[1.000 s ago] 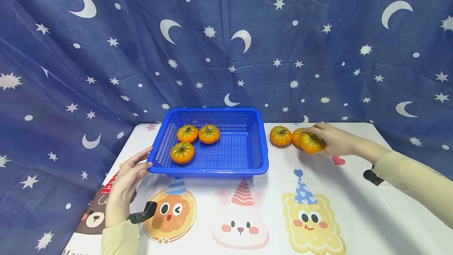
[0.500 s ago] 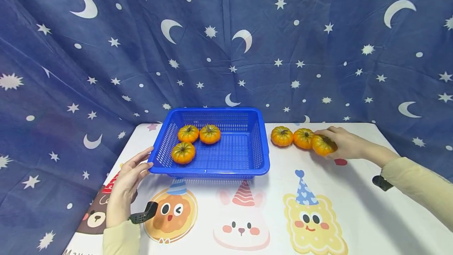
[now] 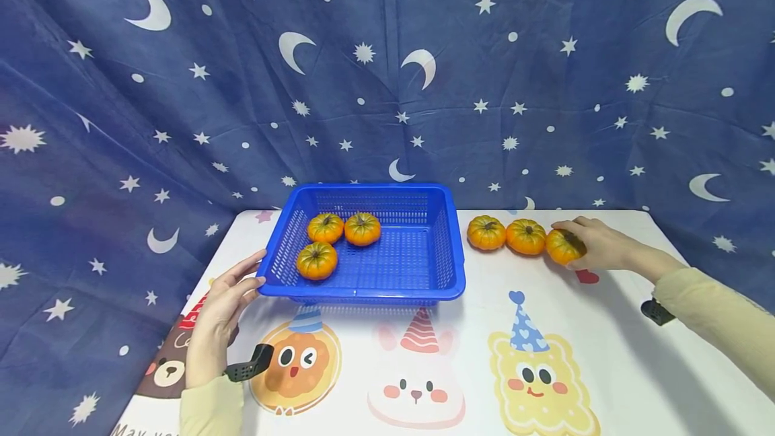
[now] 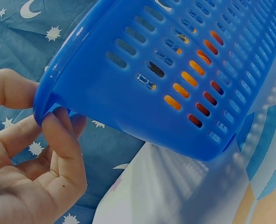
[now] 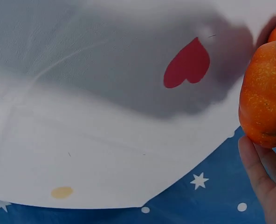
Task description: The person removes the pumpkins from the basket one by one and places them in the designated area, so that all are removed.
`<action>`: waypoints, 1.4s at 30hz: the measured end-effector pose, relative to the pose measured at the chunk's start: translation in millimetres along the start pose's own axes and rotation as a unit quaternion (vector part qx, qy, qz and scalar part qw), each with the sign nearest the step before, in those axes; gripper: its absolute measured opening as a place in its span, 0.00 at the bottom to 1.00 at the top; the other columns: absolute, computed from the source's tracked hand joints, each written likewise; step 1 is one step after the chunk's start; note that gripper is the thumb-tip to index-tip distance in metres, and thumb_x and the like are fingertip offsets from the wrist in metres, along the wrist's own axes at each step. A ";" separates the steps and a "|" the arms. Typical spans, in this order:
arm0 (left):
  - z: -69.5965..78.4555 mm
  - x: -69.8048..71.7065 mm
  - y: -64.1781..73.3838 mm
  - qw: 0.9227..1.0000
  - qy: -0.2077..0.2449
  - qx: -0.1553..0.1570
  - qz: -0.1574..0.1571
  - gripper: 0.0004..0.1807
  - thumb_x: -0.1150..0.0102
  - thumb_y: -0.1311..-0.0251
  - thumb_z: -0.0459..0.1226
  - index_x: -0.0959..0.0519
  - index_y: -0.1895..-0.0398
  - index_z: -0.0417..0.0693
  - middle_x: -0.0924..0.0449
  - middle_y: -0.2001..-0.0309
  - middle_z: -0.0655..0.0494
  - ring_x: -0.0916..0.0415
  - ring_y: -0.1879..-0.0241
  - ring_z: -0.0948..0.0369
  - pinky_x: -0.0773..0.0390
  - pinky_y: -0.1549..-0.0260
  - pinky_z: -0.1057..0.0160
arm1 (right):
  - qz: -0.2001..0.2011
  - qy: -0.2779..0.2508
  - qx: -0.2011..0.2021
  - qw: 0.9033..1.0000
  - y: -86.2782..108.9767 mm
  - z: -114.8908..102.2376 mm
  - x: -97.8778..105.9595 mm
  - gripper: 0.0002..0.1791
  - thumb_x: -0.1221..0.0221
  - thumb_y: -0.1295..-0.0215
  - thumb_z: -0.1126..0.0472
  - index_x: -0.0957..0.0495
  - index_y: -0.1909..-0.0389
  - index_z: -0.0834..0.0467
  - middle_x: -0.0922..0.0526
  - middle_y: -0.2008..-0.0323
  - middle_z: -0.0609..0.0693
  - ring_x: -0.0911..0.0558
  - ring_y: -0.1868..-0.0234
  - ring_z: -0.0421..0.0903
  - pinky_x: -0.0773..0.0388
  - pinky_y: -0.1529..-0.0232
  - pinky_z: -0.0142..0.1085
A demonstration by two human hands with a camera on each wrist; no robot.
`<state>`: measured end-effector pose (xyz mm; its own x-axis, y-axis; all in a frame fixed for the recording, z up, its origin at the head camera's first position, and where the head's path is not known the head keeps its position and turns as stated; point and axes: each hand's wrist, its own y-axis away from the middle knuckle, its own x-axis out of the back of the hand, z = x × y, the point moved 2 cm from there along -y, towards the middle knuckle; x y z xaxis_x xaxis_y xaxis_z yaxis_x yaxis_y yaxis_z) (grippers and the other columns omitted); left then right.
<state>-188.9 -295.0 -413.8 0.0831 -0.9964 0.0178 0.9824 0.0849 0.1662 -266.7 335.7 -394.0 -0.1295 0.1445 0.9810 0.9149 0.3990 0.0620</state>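
Your right grip point(image 3: 596, 245): pinching end pumpkin point(image 3: 560, 246) near desk's far edge point(image 3: 626, 217); hasty release could roll it. Left grip point(image 3: 219, 307): pinching basket point(image 3: 363, 293).

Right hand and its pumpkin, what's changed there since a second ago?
The right hand has moved the held pumpkin rightward, away from the basket; the middle pumpkin, partly covered earlier, now shows whole. Unchanged: the right hand's grip, the left hand on the basket's rim, and three pumpkins inside.
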 end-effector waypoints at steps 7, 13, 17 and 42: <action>0.1 0.7 0.6 1.000 0.015 -0.002 -0.003 0.32 0.45 0.39 0.28 0.36 0.30 0.44 0.31 0.51 0.65 0.22 0.58 0.71 0.21 0.57 0.73 | 0.003 0.003 -0.010 1.000 -4.1 12.0 -2.3 0.42 0.28 0.57 0.55 0.32 0.38 0.62 0.26 0.51 0.68 0.24 0.53 0.63 0.26 0.52 0.62; 2.1 -0.3 0.6 1.000 0.005 -0.006 -0.004 0.33 0.45 0.38 0.29 0.41 0.29 0.39 0.31 0.51 0.66 0.23 0.57 0.72 0.22 0.57 0.74 | -0.008 0.006 -0.038 0.999 -8.1 19.8 -1.7 0.44 0.29 0.56 0.54 0.35 0.37 0.64 0.29 0.46 0.74 0.27 0.50 0.70 0.28 0.51 0.66; 2.3 -1.5 0.4 1.000 0.003 -0.008 -0.006 0.33 0.46 0.38 0.28 0.42 0.29 0.36 0.31 0.52 0.66 0.22 0.58 0.72 0.21 0.58 0.74 | -0.015 0.001 -0.052 0.999 -11.0 25.8 -5.7 0.44 0.29 0.55 0.55 0.36 0.36 0.64 0.31 0.45 0.75 0.28 0.49 0.71 0.29 0.50 0.67; 2.1 -0.3 -0.7 1.000 -0.017 -0.004 0.002 0.33 0.47 0.37 0.30 0.42 0.28 0.38 0.34 0.48 0.62 0.23 0.58 0.72 0.22 0.56 0.75 | 0.015 -0.045 -0.044 0.998 -26.1 38.4 -26.2 0.45 0.31 0.54 0.56 0.39 0.36 0.66 0.30 0.47 0.77 0.27 0.50 0.71 0.31 0.49 0.68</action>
<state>-190.0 -294.8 -411.9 0.0807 -0.9954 0.0521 0.9835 0.0880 0.1583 -301.8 356.3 -428.4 -0.1310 0.2375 0.9625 0.9482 0.3134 0.0517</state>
